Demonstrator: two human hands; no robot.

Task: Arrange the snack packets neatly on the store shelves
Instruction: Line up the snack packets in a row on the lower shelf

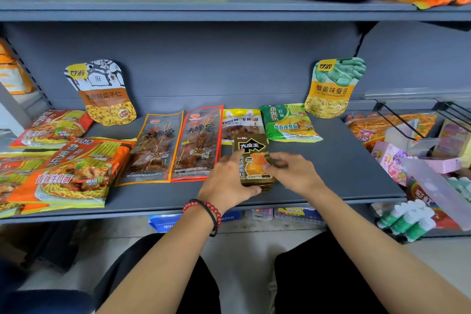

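Found left hand (226, 181) curled round brown packet stack (254, 160), right hand (293, 173) fingers (280, 158) pinching its right edge. Judged light, slick, floppy; best held by edges.

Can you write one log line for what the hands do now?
left hand grips brown packets | right hand pinches their right edge | place: grey shelf, right of red skewer packet

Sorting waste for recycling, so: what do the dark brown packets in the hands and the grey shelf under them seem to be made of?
The dark brown packets are likely glossy printed plastic film, going by the sheen and the flat sealed ends. The grey shelf looks like painted sheet metal with a matte finish: it has a thin folded front edge and a smooth, even surface.
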